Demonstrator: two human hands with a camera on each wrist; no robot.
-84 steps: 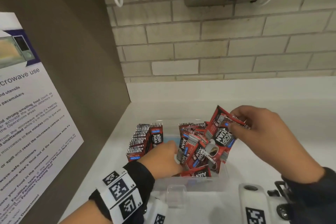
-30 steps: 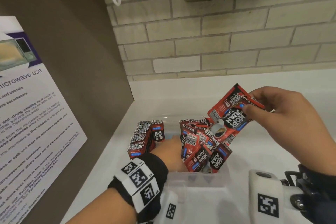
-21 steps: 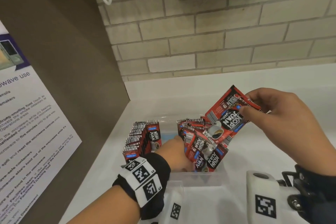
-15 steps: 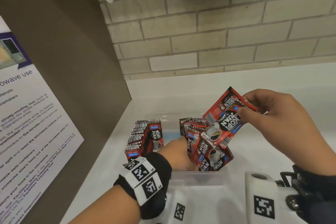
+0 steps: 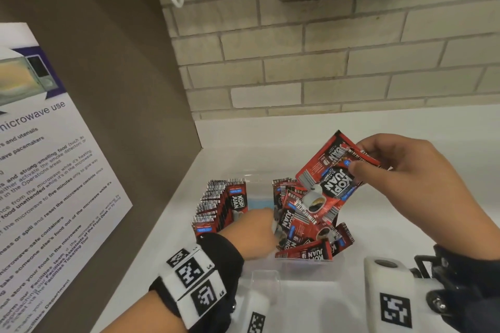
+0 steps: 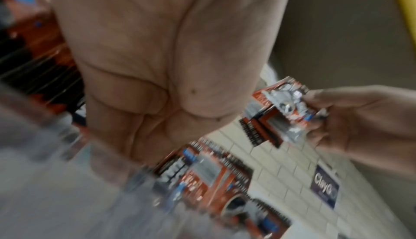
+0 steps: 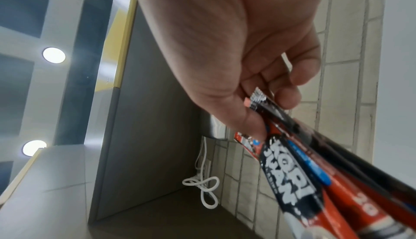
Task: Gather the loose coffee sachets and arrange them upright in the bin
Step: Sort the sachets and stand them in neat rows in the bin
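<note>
White counter (image 5: 392, 219) under brick wall, lower half of frame. My right hand (image 5: 422, 184) pinches a few sachets (image 5: 331, 181) by their top edges above the clear bin (image 5: 266, 277), center. Left hand (image 5: 251, 232) reaches into the bin; grip unclear. I judge the sachets light, thin, slippery; hold the crimped ends.

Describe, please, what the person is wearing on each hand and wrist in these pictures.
Both hands are bare. The left hand has a black wristband carrying white blocks printed with black square fiducial markers, with small lettering at their edges. By the right hand is a dark sleeve and a white moulded camera mount with the same kind of marker, plus black metal brackets and screws.
</note>
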